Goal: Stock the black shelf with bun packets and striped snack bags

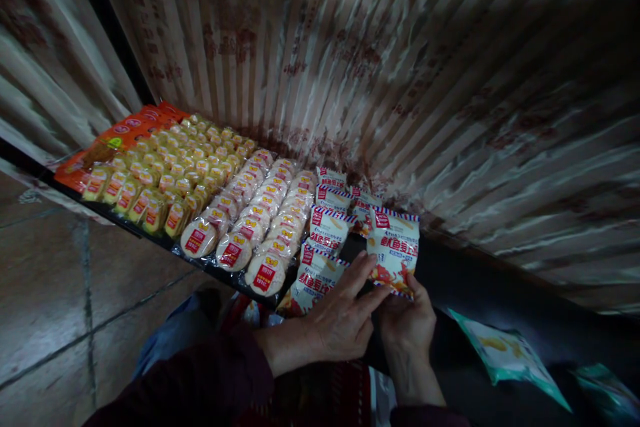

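My right hand (411,320) grips a small white snack bag (393,250) by its lower right corner, thumb in front. The bag has red lettering and a striped top edge, and it faces me upright. Close beside it is my left hand (343,320), its fingers stretched out and their tips at the bag's lower left edge. Under and behind my left hand, a row of matching snack bags (327,230) overlaps on the black shelf (440,267). Another such bag (361,203) starts a second row just behind the held one.
Left of the bags stand rows of wrapped round crackers (265,273), then small yellow-wrapped snacks (150,207) and orange packets (120,133). Two green-edged bags (510,350) lie to the right. Pleated sheeting (350,60) hangs behind the shelf; tiled floor (45,293) is at left.
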Demonstrator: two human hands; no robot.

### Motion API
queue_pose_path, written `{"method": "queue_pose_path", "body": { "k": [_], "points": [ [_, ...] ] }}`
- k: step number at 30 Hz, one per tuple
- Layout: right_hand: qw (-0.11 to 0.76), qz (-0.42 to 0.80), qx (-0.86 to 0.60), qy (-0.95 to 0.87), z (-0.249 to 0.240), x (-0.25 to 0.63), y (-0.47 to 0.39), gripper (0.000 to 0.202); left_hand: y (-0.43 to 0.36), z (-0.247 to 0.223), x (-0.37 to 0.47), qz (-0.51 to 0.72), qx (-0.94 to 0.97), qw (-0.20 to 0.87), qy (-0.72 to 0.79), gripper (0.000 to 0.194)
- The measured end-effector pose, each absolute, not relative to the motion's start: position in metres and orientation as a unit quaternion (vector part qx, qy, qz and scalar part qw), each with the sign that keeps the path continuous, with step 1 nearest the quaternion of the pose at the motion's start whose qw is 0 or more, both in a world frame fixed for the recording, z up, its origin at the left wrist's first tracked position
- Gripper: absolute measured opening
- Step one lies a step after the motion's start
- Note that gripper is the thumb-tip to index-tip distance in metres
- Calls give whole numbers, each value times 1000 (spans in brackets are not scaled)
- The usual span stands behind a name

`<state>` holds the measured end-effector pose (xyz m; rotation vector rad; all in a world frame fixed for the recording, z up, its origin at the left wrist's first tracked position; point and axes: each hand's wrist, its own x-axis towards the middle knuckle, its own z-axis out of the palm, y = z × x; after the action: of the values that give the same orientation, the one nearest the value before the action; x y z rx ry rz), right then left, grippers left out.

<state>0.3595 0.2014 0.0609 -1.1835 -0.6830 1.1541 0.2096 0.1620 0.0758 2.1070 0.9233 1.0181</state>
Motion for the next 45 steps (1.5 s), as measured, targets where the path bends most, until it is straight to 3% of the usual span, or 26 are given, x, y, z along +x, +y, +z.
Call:
{"method": "queue_pose_path", "body": {
  "k": [10,17,21,33,41,45],
  "points": [
    [599,532,-549,-236,45,375,212,31,184,82,231,322,792,304,420,62],
    [609,481,-595,-210,41,379,220,50,190,81,244,233,821,246,460,67],
    [612,450,-594,-265,36,379,226,46,198,86,247,191,839,178,477,61],
    [541,442,-644,-311,22,378,234,62,214,80,249,112,858,70,496,49],
    [415,237,-733,-483,19,387,237,70,215,68,254,136,852,66,501,47],
    [407,206,-720,-523,22,383,236,78,216,69,253,117,858,82,493,46]
  ]
}}
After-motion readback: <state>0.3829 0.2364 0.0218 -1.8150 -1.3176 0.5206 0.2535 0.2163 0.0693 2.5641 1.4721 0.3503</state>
